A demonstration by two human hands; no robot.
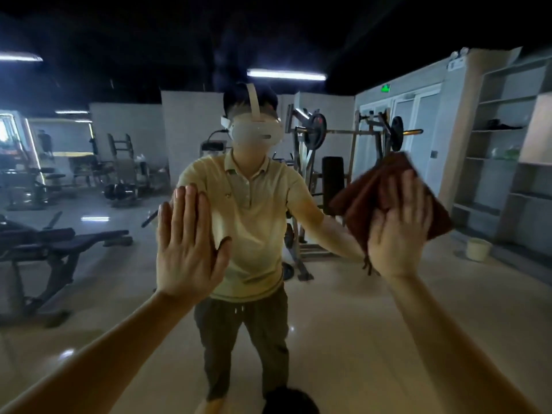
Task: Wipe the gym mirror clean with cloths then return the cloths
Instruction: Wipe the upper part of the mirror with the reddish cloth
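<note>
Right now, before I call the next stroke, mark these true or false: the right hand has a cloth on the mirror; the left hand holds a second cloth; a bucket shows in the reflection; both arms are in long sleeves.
1. The right hand presses a brown cloth against the mirror. True.
2. The left hand holds a second cloth. False: it is bare, with its fingers straight and its palm toward the glass.
3. A pale bucket shows in the reflection, on the floor at the right. True.
4. Both arms are in long sleeves. False: the forearms are bare.
</note>
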